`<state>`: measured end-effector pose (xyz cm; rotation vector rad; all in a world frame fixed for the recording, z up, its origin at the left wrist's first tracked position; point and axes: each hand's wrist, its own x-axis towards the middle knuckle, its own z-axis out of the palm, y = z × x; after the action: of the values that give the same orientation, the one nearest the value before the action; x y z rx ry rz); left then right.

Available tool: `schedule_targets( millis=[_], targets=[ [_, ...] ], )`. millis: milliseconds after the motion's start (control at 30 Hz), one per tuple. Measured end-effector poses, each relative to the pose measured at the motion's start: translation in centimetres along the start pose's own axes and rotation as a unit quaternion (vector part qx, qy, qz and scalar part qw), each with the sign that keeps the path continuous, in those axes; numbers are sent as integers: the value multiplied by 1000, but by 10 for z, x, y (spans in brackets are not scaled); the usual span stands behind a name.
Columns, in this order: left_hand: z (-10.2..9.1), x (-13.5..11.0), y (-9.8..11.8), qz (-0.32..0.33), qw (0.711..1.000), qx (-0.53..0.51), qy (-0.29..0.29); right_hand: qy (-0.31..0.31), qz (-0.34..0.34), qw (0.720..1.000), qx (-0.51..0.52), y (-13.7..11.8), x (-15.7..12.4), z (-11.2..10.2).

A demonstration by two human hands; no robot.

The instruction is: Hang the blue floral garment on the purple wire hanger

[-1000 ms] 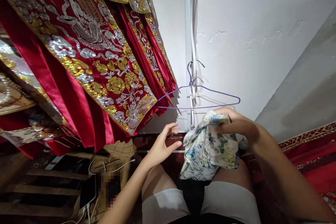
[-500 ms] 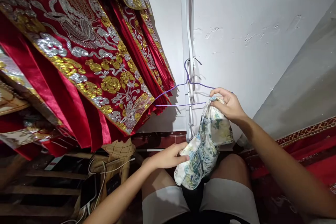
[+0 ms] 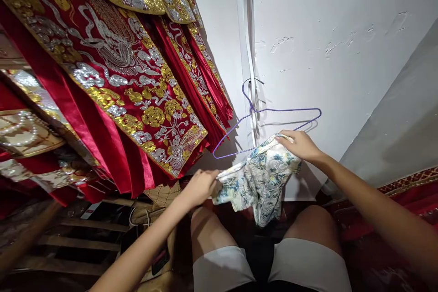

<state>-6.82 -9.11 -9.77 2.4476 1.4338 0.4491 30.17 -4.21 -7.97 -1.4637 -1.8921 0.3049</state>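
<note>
A small white garment with a blue and yellow floral print point(image 3: 263, 173) hangs stretched between my hands. My left hand point(image 3: 202, 185) is closed on its left upper corner, fingers curled round the cloth. My right hand point(image 3: 298, 144) pinches the upper edge on the right, thumb beneath the edge. Just behind the garment's top edge, a purple clothes hanger point(image 3: 289, 109) hangs by its hook from a white cord or strip on the wall. The hanger tilts, its left end lower, and part of its bottom bar is hidden by the cloth.
Red costumes with gold and silver sequins point(image 3: 153, 114) hang at the left. A wooden slatted rack point(image 3: 92, 223) stands below them, with cables and a dark phone-like object point(image 3: 160, 260). The white wall point(image 3: 328, 64) rises ahead, and red fabric lies at the lower right.
My left hand has moved up and left and now grips the garment's corner. The cloth is spread wider between both hands. The hanger has tilted and its right end now shows.
</note>
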Motion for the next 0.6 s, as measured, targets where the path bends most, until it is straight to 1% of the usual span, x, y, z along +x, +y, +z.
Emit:
schedule_targets(
  millis=[67,100,167,200,267,367,433,500,533,600],
  targets=[
    [-19,12,-4,21,999,31,18,-6,9,1000,-11,-3,-6,-12],
    [-27,17,-4,36,998,27,40,-9,15,1000,-13,-6,-9,-17],
    [-38,27,1,71,993,-13,95,-18,22,1000,-1,-10,-15,-21],
    [-41,31,5,83,988,-41,124,-27,20,999,15,-12,-18,-22],
    [-41,42,14,83,975,-103,178,-58,3,997,58,-16,-24,-19],
    [-38,63,28,64,955,-186,222,-94,-9,991,91,-25,-34,-15],
    [-39,77,34,79,948,-219,217,-99,5,993,70,-30,-43,-14],
    [-43,87,35,99,949,-233,189,-84,10,996,28,-31,-52,-18],
    [-46,90,35,101,949,-239,177,-65,9,998,7,-30,-56,-21],
    [-52,92,33,88,946,-261,169,10,17,1000,-17,-25,-61,-28]
  ],
)
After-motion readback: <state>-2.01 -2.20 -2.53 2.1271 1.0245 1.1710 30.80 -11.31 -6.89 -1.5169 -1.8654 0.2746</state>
